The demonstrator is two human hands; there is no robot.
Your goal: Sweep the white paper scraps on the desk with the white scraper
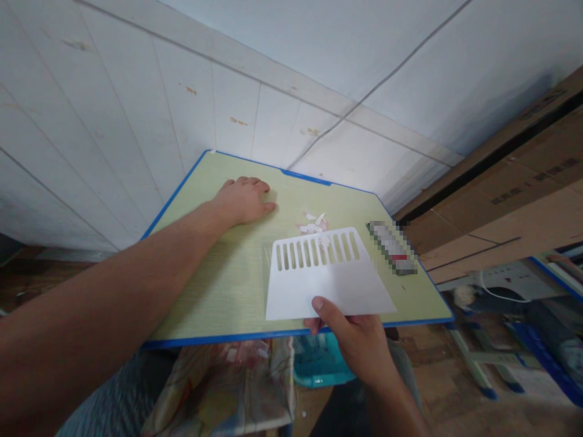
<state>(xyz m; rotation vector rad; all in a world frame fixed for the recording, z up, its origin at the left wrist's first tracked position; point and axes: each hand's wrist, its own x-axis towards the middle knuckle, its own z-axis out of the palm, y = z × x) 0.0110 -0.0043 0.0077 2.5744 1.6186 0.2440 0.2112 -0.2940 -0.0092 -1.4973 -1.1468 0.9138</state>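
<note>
Already slotted, the white card (pixel 328 291) sits over the counter's (pixel 218 303) near edge, pinched in the right hand (pixel 362 340); loose scraps (pixel 312 228) lie just beyond. The left hand (pixel 243 200) rests loosely spread, gripping nothing.

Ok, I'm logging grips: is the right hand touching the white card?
Touching. The head view shows the right hand pinching the card at its near edge, thumb on top.
</note>
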